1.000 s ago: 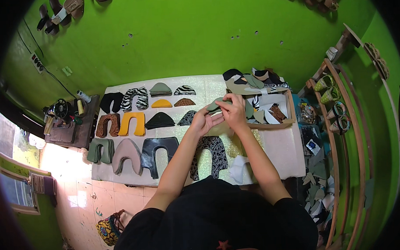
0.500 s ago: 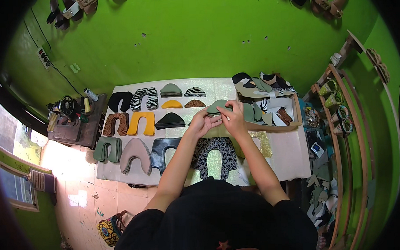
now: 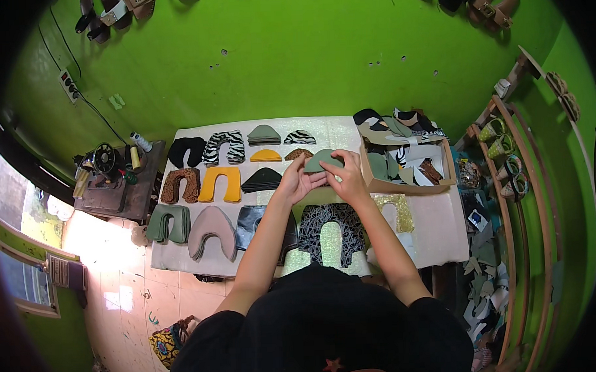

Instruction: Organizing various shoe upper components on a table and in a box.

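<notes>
The left hand [image 3: 300, 184] and the right hand [image 3: 347, 178] are gripping a green half-round piece [image 3: 323, 160] between their fingers, holding it above the pale table [image 3: 438, 227]. A box [image 3: 413, 190] of scraps [image 3: 431, 172] is sitting near the right hand, and a black half-round stack [image 3: 262, 181] is lying near the left.

Your half-moon piece [image 3: 318, 160] is plain grey-green; your shirt [image 3: 316, 316], black. You face a yellow U-shaped stack [image 3: 208, 187], a black-and-white zebra-striped stack [image 3: 211, 149] and a bright green wall [image 3: 294, 68].
</notes>
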Demonstrator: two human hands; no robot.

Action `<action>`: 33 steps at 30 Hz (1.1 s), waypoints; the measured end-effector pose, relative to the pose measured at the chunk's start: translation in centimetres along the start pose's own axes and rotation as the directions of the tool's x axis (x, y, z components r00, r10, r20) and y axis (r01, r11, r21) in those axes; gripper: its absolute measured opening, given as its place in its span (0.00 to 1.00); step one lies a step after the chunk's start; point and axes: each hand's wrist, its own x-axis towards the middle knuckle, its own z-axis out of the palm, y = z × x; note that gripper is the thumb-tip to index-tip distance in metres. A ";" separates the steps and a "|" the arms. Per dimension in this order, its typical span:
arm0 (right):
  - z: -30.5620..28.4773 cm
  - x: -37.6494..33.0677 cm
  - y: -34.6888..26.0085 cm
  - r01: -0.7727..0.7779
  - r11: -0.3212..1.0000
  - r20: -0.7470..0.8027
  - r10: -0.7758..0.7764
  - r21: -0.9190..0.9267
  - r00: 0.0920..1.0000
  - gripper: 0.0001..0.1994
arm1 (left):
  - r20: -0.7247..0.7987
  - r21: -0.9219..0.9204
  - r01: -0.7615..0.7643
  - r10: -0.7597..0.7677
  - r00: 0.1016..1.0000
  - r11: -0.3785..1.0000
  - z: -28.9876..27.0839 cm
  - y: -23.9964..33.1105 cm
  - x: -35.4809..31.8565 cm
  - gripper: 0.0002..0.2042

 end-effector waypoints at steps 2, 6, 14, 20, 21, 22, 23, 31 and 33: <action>0.2 0.1 -0.7 0.038 0.999 0.015 -0.037 -0.024 0.999 0.13 | 0.031 0.065 -0.025 0.023 0.999 0.998 -1.9 0.2 0.1 0.17; 0.3 0.2 -0.8 0.075 0.997 0.057 -0.074 -0.020 0.996 0.16 | 0.063 0.214 -0.063 0.050 0.997 0.975 -1.7 0.6 -0.7 0.17; 1.9 1.0 2.9 -0.615 0.510 0.228 0.629 0.601 0.744 0.14 | 0.000 0.444 -0.031 0.035 0.999 0.895 -1.1 3.2 -2.1 0.17; 3.1 1.8 1.3 -0.742 0.403 0.431 0.625 0.536 0.651 0.16 | -0.019 0.500 -0.037 0.053 0.998 0.865 -1.4 4.2 -2.5 0.16; 3.0 2.0 1.0 -0.742 0.404 0.430 0.626 0.535 0.651 0.16 | -0.016 0.507 -0.046 0.063 0.998 0.860 -1.4 4.2 -2.5 0.16; 2.9 2.2 0.7 -0.797 0.216 0.539 0.635 0.564 0.553 0.17 | -0.015 0.507 -0.046 0.062 0.998 0.861 -1.6 4.3 -2.6 0.16; 2.9 2.4 0.4 -0.826 0.019 0.646 0.614 0.563 0.454 0.18 | -0.022 0.497 -0.046 0.065 0.998 0.867 -1.7 4.5 -2.7 0.16; 5.0 2.1 1.4 -0.814 0.324 0.608 0.546 0.482 0.577 0.08 | -0.179 0.523 -0.044 0.161 0.971 0.851 -3.3 5.0 -2.9 0.16; 6.3 2.0 1.7 -0.787 0.388 0.580 0.533 0.479 0.616 0.05 | -0.213 0.584 -0.066 0.232 0.949 0.809 -4.9 4.7 -2.6 0.16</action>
